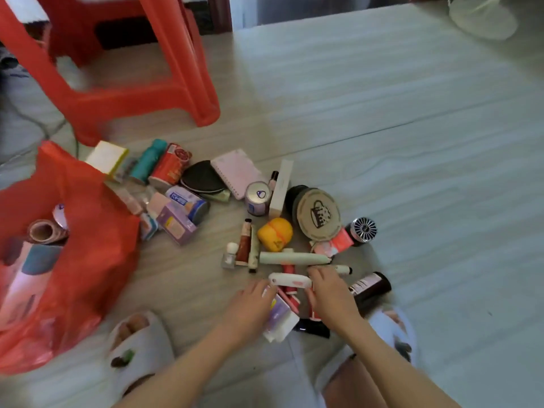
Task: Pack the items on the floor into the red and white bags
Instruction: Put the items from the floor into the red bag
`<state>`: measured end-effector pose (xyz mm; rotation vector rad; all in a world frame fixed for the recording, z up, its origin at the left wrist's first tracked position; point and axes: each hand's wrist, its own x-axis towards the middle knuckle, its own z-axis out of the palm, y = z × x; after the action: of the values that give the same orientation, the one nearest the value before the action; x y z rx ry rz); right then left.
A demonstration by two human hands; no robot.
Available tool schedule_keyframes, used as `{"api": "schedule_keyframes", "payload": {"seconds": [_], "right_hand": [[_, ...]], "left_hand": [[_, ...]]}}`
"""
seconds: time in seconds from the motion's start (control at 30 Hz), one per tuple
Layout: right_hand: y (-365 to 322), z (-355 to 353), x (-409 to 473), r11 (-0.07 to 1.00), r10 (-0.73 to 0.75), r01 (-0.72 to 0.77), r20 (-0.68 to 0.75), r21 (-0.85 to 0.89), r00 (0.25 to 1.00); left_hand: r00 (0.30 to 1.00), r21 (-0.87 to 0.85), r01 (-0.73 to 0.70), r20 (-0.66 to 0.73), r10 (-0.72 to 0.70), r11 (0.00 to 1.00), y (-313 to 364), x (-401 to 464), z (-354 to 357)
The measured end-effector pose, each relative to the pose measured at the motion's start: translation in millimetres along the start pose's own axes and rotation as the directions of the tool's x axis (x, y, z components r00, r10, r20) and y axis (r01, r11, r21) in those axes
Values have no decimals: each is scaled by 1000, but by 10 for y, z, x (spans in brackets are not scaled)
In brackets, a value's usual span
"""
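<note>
**Floor lot: toiletries and sundries, with both hands at the near edge**

Presently, both hands work the nearest cluster of the pile. The left hand [250, 304] lies fingers-down across a white-and-purple packet [279, 319], its fingertips touching the left end of a white tube with pink marks [291, 281]. The right hand [329, 293] curls its fingers over the right end of that same tube; whether either hand has truly closed on it cannot be told through the blur.

Items on the floor [412, 142], near to far:
- Dark brown bottle [371, 287], lying just right of the right hand.
- Pale green tube [294, 258], lying crosswise beyond the hands.
- Yellow rounded case [275, 233], beside a red-brown tube [245, 244].
- Round tin with a printed lid [318, 214], overlapping a dark disc behind it.
- Small black fan [362, 230], right of the tin.
- Purple drink can [258, 198], upright beside a tall white box [282, 188].
- Pink spiral notebook [239, 172] and black pouch [203, 178].
- Red can [170, 164] and teal bottle [147, 160], lying side by side.
- Purple carton [176, 226], near the bag.

Red bag [88, 245]: at left, mouth open, already holding rolls and packets.

Red plastic stool [141, 69]: stands beyond the pile. White slippers [138, 348] flank the forearms.
</note>
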<state>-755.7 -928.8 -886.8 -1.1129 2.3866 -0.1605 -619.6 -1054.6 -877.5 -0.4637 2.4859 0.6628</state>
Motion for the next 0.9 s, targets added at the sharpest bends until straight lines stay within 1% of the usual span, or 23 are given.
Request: {"api": "schedule_keyframes", "payload": {"seconds": [0.1,0.17,0.23,0.3,0.37,0.4,0.47,0.5,0.57,0.63,0.7,0.77,0.9], "right_hand": [[-11,174,111,997,-47,45,-18,-65,999],[-14,298,147,997,-40,40,4,-65,999],[-26,384,167,998,-14,12,21,57,1000],[-66,428,168,985,-7,9,-10,171,1000],[-123,437,166,969,2,3,-22,248,1000],[-153,413,161,958,28,-27,1,286,1000],[-184,377,132,931,96,-98,24,353,995],[-185,356,112,915,129,-134,37,380,991],[-211,244,50,886,187,-188,45,424,981],[-274,61,-5,852,241,-214,6,478,971],[-413,-181,-78,812,278,-221,-24,540,960],[-616,-446,-140,784,272,-193,-47,590,961],[-1161,-867,-129,744,241,-131,-80,655,967]], "left_hand": [[996,27,19,85,-21,999,18,125,179],[989,26,29,145,-32,999,-45,183,234],[985,48,19,170,-27,999,-138,243,242],[984,110,-14,178,-6,994,-222,264,232],[990,199,-119,94,102,973,-319,252,287],[988,238,-144,80,129,960,-353,228,298],[989,345,-147,37,143,927,-342,161,273],[990,369,-142,73,124,919,-323,124,258],[989,349,-95,142,48,932,-274,32,222],[993,348,-43,120,1,936,-288,-98,117],[994,368,-27,113,-15,930,-320,-266,-125],[997,399,9,65,-38,917,-375,-397,-464],[986,342,166,-74,-149,925,-518,-813,-1195]]}}
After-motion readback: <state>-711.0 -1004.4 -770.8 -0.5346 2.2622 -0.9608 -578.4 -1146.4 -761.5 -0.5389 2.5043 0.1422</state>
